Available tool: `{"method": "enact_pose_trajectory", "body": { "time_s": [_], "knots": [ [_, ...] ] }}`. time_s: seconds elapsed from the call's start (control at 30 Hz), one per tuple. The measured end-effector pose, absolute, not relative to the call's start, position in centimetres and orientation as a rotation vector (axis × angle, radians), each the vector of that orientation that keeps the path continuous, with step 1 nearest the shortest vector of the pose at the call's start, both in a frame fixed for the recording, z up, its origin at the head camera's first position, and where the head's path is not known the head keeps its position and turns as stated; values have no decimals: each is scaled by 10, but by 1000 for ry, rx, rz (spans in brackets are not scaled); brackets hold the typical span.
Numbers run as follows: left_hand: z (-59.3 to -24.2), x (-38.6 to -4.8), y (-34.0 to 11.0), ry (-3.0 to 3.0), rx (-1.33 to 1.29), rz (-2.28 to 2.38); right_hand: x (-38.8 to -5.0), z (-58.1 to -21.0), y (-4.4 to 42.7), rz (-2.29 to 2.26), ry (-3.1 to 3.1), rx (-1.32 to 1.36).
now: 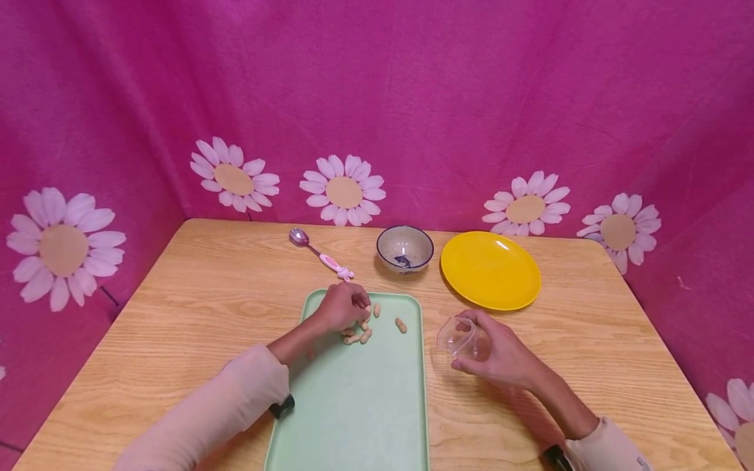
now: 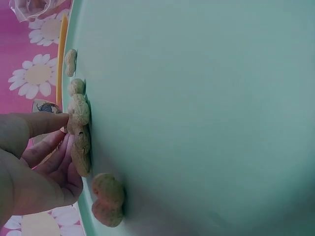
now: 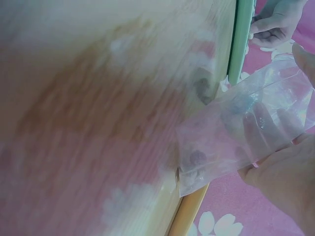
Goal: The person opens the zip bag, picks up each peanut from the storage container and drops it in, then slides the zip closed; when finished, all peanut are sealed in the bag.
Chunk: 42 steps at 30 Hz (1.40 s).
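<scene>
My left hand [image 1: 343, 307] is over the far end of the green tray [image 1: 377, 399], its thumb and fingers pinching a peanut [image 1: 367, 313] at the cluster there. Several unshelled peanuts [image 1: 366, 335] lie close by, with one peanut [image 1: 401, 325] apart to the right. In the left wrist view, another peanut [image 2: 108, 199] sits nearer the camera, and the fingertips partly hide behind the row. To the right of the tray, my right hand [image 1: 501, 353] grips a clear plastic cup [image 1: 452, 337] just above the table. The cup looks tilted in the right wrist view, with fingers seen through its wall.
Beyond the tray stand a small blue-rimmed bowl [image 1: 404, 248] and a yellow plate [image 1: 491, 271]. A spoon [image 1: 330, 262] with a pink rabbit handle lies left of the bowl. Pink flowered cloth [image 1: 389, 111] hangs behind the wooden table [image 1: 194, 301].
</scene>
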<state>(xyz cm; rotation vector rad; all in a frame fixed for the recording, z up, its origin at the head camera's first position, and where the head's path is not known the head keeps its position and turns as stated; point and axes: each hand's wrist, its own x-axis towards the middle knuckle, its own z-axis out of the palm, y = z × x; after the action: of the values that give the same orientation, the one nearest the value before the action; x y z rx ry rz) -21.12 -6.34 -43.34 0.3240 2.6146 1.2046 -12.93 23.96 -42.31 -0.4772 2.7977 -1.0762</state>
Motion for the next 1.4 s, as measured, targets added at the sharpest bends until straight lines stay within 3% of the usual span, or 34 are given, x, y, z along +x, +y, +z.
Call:
{"method": "enact_pose_trajectory", "body": {
  "time_s": [0.8,1.4],
  "knots": [
    [-398,-190,-37,2422,437,1462,-128,-423,240,-1073,2792,-448],
    [-399,-166,6,2360,531,1483,-128,-421,238,-1068,2799,-470]
  ]
}}
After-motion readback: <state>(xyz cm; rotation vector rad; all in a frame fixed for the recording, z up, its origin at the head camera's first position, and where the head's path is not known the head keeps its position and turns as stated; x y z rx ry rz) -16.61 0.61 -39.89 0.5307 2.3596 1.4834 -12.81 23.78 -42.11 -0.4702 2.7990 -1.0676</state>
